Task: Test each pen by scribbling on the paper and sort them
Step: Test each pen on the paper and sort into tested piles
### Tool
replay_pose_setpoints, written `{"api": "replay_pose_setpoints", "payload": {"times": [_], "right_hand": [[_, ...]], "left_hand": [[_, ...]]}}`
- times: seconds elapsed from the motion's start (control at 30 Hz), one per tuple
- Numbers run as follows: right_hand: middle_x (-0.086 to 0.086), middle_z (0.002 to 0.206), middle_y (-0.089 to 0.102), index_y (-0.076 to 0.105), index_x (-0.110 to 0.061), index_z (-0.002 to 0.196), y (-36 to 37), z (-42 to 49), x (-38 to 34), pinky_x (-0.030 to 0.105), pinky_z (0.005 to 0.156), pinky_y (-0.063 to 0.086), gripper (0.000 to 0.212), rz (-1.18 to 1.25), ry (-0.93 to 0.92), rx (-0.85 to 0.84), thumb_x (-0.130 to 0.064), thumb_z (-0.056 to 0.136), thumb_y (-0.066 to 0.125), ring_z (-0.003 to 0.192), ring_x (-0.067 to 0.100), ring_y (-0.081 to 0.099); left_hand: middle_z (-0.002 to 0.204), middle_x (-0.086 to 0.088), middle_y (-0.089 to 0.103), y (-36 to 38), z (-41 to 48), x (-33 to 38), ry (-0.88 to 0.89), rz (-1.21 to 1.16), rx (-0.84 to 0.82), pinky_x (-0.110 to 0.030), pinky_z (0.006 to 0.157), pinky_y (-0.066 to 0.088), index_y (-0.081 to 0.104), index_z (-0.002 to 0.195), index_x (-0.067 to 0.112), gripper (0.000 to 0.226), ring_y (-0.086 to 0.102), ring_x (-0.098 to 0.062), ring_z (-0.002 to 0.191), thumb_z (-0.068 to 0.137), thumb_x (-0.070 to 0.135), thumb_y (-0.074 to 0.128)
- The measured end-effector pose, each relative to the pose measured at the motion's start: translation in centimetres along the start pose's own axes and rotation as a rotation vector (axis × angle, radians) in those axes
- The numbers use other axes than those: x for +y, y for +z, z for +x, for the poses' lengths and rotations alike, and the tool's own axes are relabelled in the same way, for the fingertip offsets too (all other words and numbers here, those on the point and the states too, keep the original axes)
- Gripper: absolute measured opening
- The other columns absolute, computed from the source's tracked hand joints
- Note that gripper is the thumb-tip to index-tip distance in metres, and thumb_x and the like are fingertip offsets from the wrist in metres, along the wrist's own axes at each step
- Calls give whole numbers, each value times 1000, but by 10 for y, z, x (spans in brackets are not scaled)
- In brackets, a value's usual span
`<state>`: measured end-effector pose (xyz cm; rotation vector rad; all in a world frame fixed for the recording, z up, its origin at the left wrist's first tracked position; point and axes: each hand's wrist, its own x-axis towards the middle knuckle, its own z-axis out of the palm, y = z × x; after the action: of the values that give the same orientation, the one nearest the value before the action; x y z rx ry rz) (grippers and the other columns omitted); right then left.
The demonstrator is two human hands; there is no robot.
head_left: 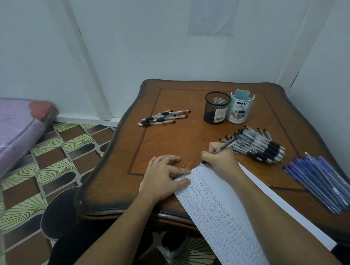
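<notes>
pen [225, 146] gripped in your right hand [219, 160]; flat left hand [162, 178] pins paper [215, 201] overhanging the worktop's [170, 145] near edge, lift it and the sheet may slide

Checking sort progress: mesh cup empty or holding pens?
Looks empty: the black mesh cup stands upright, no pens rise above its rim; its bottom is hidden.

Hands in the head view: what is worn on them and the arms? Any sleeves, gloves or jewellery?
The left hand and right hand are bare: no gloves, rings, watch or bracelet are visible. The left forearm and right forearm are uncovered down to the frame edge, with no sleeve in view.
</notes>
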<state>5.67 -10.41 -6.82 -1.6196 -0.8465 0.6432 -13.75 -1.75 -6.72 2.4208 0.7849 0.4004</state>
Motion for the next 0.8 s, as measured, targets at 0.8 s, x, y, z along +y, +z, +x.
{"api": "replay_pose_setpoints", "payload": {"times": [0.8], "right_hand": [[-7, 49, 37, 36, -17, 53, 0, -2, -2, 36, 61, 41, 44, -9, -2, 17, 0, 81, 64, 48, 8, 43]], "left_hand": [[134, 28, 44, 1, 1, -1, -4, 1, 3, -41, 119, 6, 68, 103, 54, 25, 27, 4, 128, 78, 56, 70]]}}
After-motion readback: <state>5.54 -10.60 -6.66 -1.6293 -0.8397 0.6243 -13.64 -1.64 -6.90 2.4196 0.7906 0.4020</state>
